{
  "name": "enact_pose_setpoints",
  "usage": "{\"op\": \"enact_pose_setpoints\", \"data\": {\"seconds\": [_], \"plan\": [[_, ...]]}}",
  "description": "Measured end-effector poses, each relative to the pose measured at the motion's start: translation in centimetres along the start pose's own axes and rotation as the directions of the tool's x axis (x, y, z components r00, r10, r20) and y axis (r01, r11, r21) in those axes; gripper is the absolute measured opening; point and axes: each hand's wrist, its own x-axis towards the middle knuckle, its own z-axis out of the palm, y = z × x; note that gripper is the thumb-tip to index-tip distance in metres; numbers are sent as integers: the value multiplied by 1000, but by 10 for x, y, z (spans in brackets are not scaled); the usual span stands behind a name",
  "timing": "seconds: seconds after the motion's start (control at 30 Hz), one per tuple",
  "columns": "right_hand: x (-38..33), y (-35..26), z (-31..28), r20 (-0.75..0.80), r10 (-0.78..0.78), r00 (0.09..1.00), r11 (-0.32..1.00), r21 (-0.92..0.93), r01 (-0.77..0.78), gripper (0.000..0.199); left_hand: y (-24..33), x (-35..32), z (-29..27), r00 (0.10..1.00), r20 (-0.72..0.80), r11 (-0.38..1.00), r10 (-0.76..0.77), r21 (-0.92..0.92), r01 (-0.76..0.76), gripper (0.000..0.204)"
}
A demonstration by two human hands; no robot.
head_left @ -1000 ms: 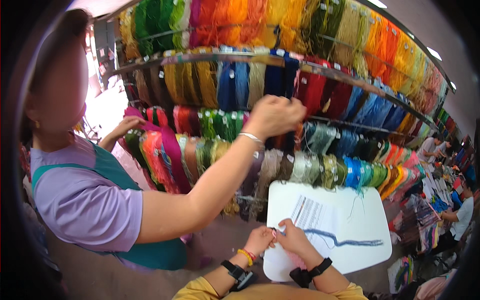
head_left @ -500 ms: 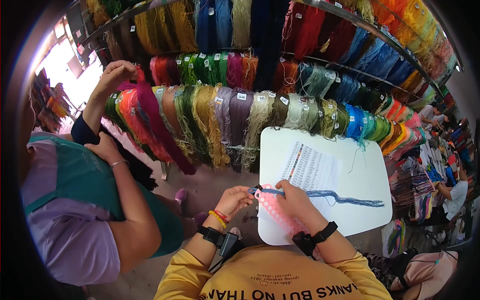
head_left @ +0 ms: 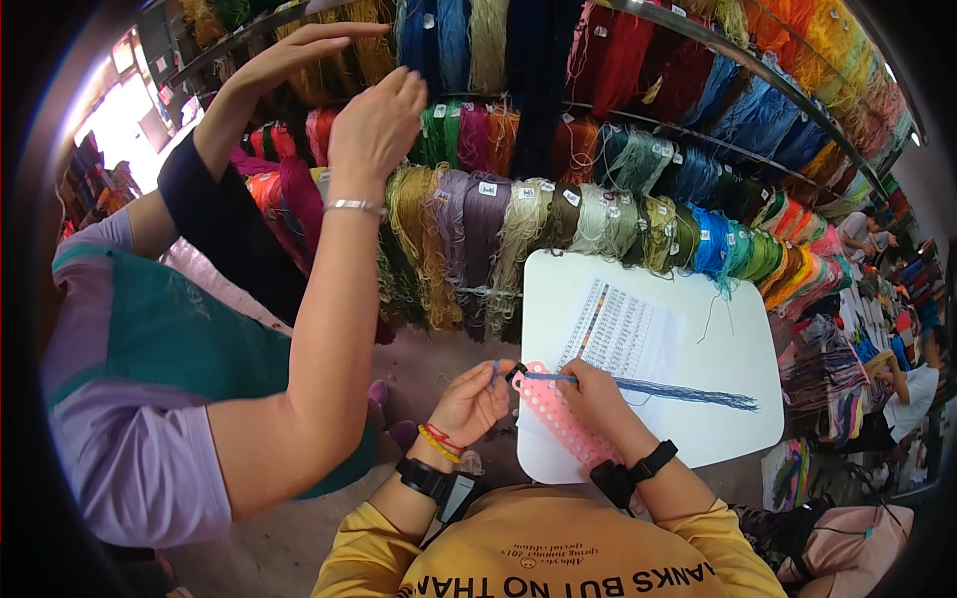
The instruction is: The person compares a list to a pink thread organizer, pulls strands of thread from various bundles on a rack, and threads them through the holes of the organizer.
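Observation:
A bundle of blue embroidery thread (head_left: pixel 688 392) passes through the top corner of a pink strip (head_left: pixel 546 409) punched with rows of holes. My left hand (head_left: pixel 473 404), left of the strip, pinches the thread's short end, which rises in a small blue loop at the fingertips. A small dark piece shows where the thread meets the corner. My right hand (head_left: pixel 598 404) is closed over the thread and the strip's edge; its fingertips are partly hidden. Beyond it the long tail lies straight to the right over a white board (head_left: pixel 738 339).
A printed sheet of tables (head_left: pixel 623 324) lies on the board. Racks of coloured thread skeins (head_left: pixel 478 224) rise ahead. Close on my left, a co-worker in a teal apron (head_left: pixel 169 349) reaches both arms toward the racks. A pink bag (head_left: pixel 847 548) is at the lower right.
The thread tail has gone from bent to straight. The short end at my left fingertips now stands up in a loop. The co-worker's arms have risen and stretched forward to the racks.

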Motion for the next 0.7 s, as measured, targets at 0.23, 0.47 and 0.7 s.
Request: {"op": "enact_pose_setpoints", "data": {"seconds": [0.23, 0.47, 0.7], "plan": [[-16, -13, 11, -189, -556, 809, 822, -271, 502, 12, -14, 4, 31, 989, -124, 957, -75, 270, 107, 32], [-22, -4, 13, -173, -528, 832, 818, -366, 443, 51, -17, 1, 26, 990, -138, 901, -4, 430, 64, 28], [-36, -29, -16, 38, -192, 981, 958, -211, 195, 67, -11, -11, 40, 978, -110, 626, 178, 779, -26, 28]]}}
